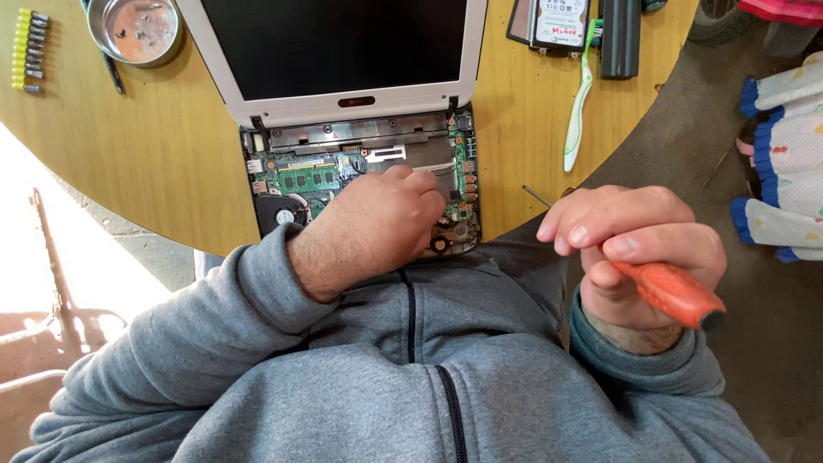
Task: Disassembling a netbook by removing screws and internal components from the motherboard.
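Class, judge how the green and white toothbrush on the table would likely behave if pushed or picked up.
The toothbrush looks slim and plastic, so probably light and easily slid on the smooth table. Its long curved handle may pivot rather than roll.

Round wooden table [171, 163]: opened laptop [360, 129], metal bowl [135, 30], bit strip [28, 50], toothbrush [579, 103], probably a hard drive [559, 24].
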